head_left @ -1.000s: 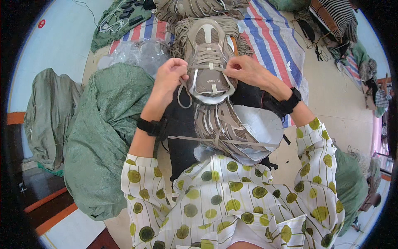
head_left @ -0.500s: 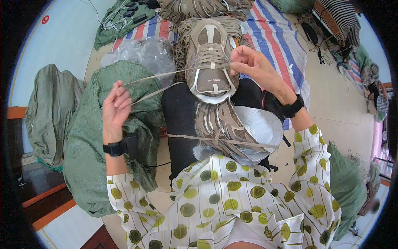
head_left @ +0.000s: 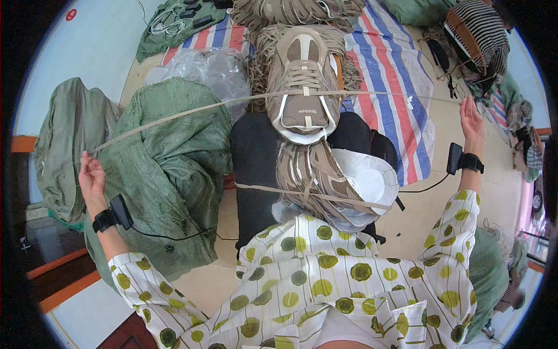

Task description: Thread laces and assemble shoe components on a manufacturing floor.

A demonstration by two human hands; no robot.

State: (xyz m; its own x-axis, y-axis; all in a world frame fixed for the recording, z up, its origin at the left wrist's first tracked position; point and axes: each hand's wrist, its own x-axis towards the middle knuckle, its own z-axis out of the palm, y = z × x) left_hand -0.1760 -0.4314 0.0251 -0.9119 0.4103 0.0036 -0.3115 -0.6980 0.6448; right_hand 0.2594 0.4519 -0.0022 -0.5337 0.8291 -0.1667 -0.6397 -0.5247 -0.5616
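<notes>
A brown and beige shoe upper (head_left: 303, 81) rests in front of me, toe end away, its lower eyelets threaded with a flat beige shoelace (head_left: 174, 116). The lace runs nearly straight across from one hand to the other. Far out left, my left hand (head_left: 93, 175) pinches one end, over the green sack. At the far right my right hand (head_left: 473, 123) is raised, fingers closed on the other end. On my lap, nearer me, lies a stack of similar shoe uppers (head_left: 311, 180) tied round with a beige band (head_left: 273, 189).
Behind the upper lies a heap of beige laces (head_left: 256, 67) with more uppers (head_left: 290, 11). Green sacks (head_left: 168, 174) stand at left. A clear plastic bag (head_left: 203, 75) and a striped sheet (head_left: 389, 87) are on the floor. Wristbands with cables (head_left: 174, 235) are on both wrists.
Both hands have moved outward, left hand to the left and right hand to the right. The looped lace has been drawn through and now stretches wide across the upper.
</notes>
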